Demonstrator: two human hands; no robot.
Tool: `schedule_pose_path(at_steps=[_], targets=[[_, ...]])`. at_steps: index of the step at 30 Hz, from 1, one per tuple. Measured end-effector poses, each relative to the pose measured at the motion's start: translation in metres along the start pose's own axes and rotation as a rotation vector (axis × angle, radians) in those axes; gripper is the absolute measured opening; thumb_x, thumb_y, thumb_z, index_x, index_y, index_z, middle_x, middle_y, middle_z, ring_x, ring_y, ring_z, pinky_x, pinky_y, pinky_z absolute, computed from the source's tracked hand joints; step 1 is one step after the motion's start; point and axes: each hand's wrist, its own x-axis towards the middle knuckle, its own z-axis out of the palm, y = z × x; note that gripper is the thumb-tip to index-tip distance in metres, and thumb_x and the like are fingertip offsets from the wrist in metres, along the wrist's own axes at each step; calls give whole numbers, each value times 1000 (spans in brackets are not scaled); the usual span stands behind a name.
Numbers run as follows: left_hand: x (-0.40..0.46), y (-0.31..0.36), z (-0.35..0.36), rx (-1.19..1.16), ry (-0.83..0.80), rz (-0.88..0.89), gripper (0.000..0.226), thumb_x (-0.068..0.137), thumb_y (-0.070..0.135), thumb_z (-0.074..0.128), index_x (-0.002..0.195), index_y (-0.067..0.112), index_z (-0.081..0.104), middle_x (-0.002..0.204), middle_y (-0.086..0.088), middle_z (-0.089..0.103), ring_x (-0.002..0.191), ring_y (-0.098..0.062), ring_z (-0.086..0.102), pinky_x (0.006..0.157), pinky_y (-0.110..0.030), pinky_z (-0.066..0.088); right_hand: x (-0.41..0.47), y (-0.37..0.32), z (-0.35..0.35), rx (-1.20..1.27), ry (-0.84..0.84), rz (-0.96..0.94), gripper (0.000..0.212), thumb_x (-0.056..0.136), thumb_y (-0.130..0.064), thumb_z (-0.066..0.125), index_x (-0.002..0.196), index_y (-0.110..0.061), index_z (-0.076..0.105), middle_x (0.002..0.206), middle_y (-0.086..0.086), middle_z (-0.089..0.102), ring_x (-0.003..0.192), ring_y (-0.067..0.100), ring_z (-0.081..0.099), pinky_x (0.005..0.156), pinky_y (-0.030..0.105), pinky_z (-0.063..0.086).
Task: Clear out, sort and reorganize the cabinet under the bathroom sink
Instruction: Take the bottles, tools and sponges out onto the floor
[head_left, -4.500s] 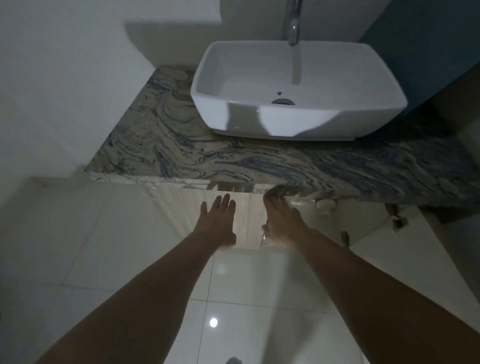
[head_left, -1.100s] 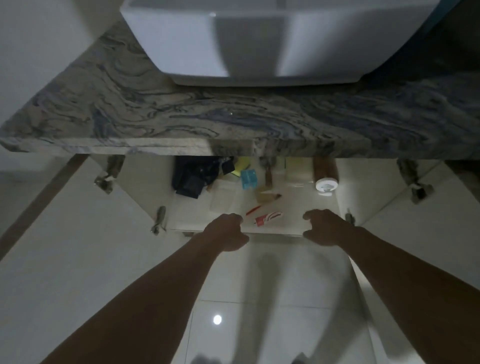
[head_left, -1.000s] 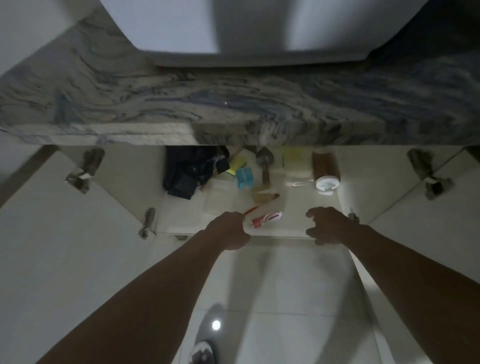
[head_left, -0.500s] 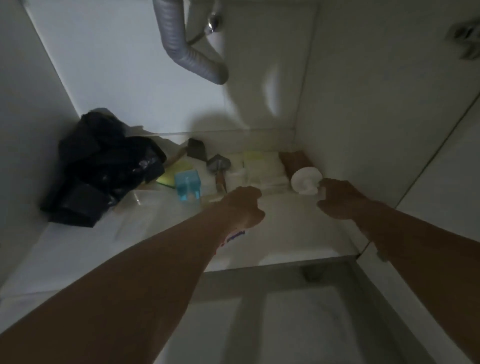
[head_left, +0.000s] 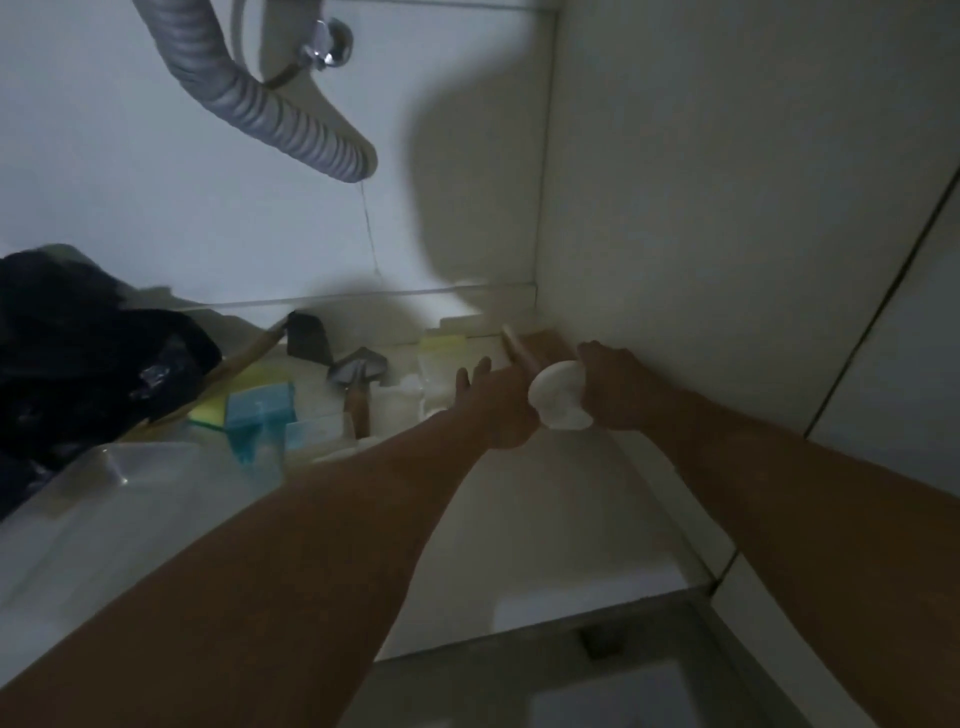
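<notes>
I'm at the clearing-out step, both hands deep in the cabinet (head_left: 727, 208) at its right rear corner: my right hand (head_left: 618, 387) wraps the white cap end of the brown bottle (head_left: 558, 395) lying against the side wall, my left hand (head_left: 498, 400) is spread, fingers straight, just beside it. Next, I judge, comes drawing the bottle straight out along the wall, under the hose (head_left: 270, 114). Still crowding the shelf leftward are the black bag (head_left: 88, 358), blue box (head_left: 262, 410), trowel (head_left: 356, 374) and sponge (head_left: 441, 344).
</notes>
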Motion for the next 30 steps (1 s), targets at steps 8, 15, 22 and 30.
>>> schedule_pose_path(at_steps=[8, 15, 22, 30], targets=[[23, 5, 25, 1, -20, -16, 75, 94, 19, 47, 154, 9, 3, 162, -10, 6, 149, -31, -10, 116, -51, -12, 14, 1, 26, 13, 64, 44, 50, 90, -7, 56, 137, 1, 41, 138, 20, 50, 127, 36, 50, 99, 35, 41], [2, 7, 21, -229, 12, -56, 71, 88, 4, 45, 153, 12, 18, 161, -5, 15, 149, -21, -9, 118, -54, -7, 5, 0, 27, 176, 263, 182, 32, 81, -16, 60, 112, -13, 70, 111, 14, 69, 103, 33, 65, 78, 33, 52], [-31, 13, 27, -384, 27, -26, 72, 84, 5, 50, 150, 16, 24, 151, -10, 34, 143, -25, 25, 118, -41, 18, -40, 6, 30, 397, 348, 135, 33, 80, -4, 68, 112, -5, 73, 111, 15, 71, 105, 29, 66, 86, 28, 48], [-65, 22, -7, -773, 62, -5, 84, 70, 15, 56, 150, 19, 32, 138, 2, 43, 127, -19, 44, 99, -28, 41, -69, -15, -8, 547, 436, 252, 35, 82, -14, 74, 116, -9, 71, 117, 11, 70, 109, 24, 65, 91, 21, 44]])
